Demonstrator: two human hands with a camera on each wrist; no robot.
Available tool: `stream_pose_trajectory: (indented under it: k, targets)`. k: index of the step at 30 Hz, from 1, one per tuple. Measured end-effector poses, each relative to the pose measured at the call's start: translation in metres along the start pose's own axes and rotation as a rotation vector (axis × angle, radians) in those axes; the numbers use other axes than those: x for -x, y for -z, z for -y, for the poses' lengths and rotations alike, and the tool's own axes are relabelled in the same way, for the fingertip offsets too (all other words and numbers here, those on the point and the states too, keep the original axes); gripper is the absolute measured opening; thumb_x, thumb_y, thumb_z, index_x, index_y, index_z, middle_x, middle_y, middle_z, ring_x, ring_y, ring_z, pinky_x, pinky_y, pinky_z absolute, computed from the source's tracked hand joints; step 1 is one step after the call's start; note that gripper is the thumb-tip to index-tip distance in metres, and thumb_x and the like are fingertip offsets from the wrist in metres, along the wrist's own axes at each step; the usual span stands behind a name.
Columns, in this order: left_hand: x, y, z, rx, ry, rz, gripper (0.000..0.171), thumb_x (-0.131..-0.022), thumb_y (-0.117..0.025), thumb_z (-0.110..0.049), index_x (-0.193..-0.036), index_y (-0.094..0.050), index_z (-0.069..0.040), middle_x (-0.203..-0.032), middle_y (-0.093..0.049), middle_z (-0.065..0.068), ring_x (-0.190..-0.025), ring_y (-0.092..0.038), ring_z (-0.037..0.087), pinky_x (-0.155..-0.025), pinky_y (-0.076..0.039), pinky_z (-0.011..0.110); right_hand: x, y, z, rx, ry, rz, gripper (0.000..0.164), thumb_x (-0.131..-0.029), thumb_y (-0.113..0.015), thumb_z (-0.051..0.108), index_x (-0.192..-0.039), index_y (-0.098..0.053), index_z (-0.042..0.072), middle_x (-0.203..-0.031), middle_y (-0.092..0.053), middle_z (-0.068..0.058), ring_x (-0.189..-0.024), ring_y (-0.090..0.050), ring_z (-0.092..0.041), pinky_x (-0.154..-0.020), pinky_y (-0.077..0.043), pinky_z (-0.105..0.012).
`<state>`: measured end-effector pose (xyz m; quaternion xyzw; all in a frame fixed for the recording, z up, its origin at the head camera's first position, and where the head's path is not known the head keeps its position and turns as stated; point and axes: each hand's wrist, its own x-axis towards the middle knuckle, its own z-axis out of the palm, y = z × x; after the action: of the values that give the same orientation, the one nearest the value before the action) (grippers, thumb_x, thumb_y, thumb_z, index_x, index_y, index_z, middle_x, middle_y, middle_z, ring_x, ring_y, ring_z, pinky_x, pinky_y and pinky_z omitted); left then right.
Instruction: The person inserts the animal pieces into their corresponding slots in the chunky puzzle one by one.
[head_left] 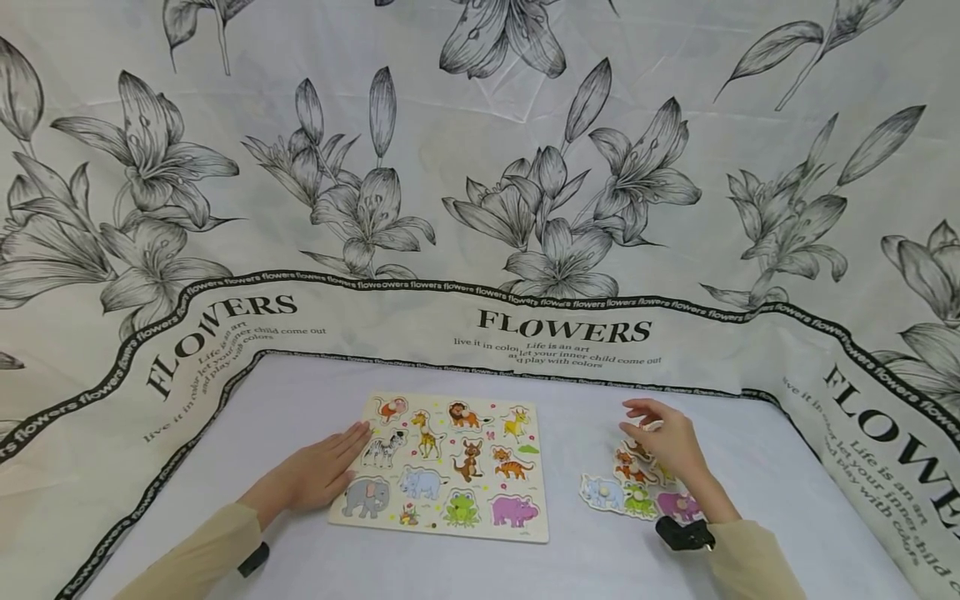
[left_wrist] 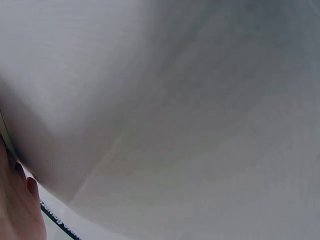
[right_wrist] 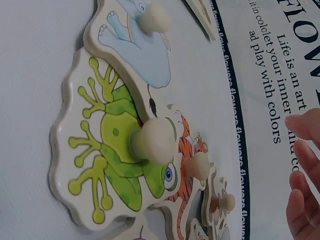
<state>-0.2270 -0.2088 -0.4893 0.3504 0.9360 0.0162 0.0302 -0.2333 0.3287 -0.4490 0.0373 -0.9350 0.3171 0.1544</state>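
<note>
A wooden animal puzzle board (head_left: pixel 483 487) lies on the white cloth, with animal pictures in its shaped places. My left hand (head_left: pixel 318 471) rests with straight fingers on the board's left edge; in the left wrist view only part of this hand (left_wrist: pixel 22 210) shows. To the right of the board is a group of knobbed puzzle pieces: a light blue elephant (head_left: pixel 600 492), a green frog (right_wrist: pixel 120 150), a purple hippo (head_left: pixel 678 505) and an orange tiger (right_wrist: pixel 185 155). Over their far end hovers my right hand (head_left: pixel 667 437), thumb and fingers apart, nothing visible between them. It hides some pieces.
White cloth (head_left: pixel 285 417) covers the table. Behind stands a flower-printed curtain (head_left: pixel 420 325) with a dark lettered band. Straps with black devices (head_left: pixel 684 533) sit at both wrists. The pieces lie close together, some overlapping.
</note>
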Motion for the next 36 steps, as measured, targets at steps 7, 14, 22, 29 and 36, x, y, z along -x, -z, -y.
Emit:
stream_pose_trajectory:
  k: [7,14,22,29,36]
  targets:
    - [0.001,-0.001,0.000,0.002,0.004,-0.014,0.057,-0.102,-0.038,-0.029,-0.149,-0.028,0.002,-0.158,-0.025,0.017,-0.145,-0.026,0.033,-0.117,-0.030,0.045,0.000,0.004,-0.010,0.008,-0.007,0.022,0.037,-0.085,-0.074,0.018,-0.118,-0.065,0.004,-0.104,-0.070,-0.018,-0.090,-0.061,-0.028,-0.066,-0.048,-0.021]
    - [0.002,-0.003,0.000,0.007,-0.001,-0.027,0.057,-0.102,-0.038,-0.028,-0.149,-0.029,0.002,-0.157,-0.026,0.018,-0.145,-0.028,0.034,-0.116,-0.032,0.045,0.002,0.009,-0.023,0.029,-0.030,0.099,0.038,-0.085,-0.072,0.015,-0.120,-0.063,0.003,-0.107,-0.068,-0.019,-0.094,-0.060,-0.030,-0.067,-0.047,-0.024]
    - [0.000,-0.002,0.001,0.012,-0.014,-0.043,0.057,-0.102,-0.038,-0.028,-0.148,-0.030,0.003,-0.157,-0.027,0.019,-0.144,-0.029,0.035,-0.115,-0.034,0.047,0.002,0.016,-0.039,0.045,-0.024,0.113,0.040,-0.086,-0.072,0.016,-0.123,-0.062,0.005,-0.109,-0.067,-0.018,-0.097,-0.058,-0.029,-0.073,-0.050,-0.029]
    - [0.000,-0.003,0.001,0.017,0.006,-0.020,0.057,-0.101,-0.039,-0.028,-0.149,-0.028,0.002,-0.158,-0.025,0.018,-0.145,-0.026,0.034,-0.116,-0.031,0.046,0.001,0.017,-0.053,0.054,-0.022,0.101,0.039,-0.087,-0.072,0.018,-0.123,-0.062,0.005,-0.108,-0.067,-0.018,-0.096,-0.061,-0.029,-0.069,-0.050,-0.021]
    - [0.000,-0.002,0.001,0.019,0.006,-0.007,0.058,-0.102,-0.037,-0.029,-0.149,-0.027,0.002,-0.158,-0.024,0.017,-0.146,-0.025,0.033,-0.117,-0.030,0.045,0.003,0.018,-0.066,0.059,-0.065,0.112,0.042,-0.085,-0.073,0.016,-0.123,-0.061,0.003,-0.112,-0.065,-0.021,-0.094,-0.057,-0.028,-0.066,-0.046,-0.022]
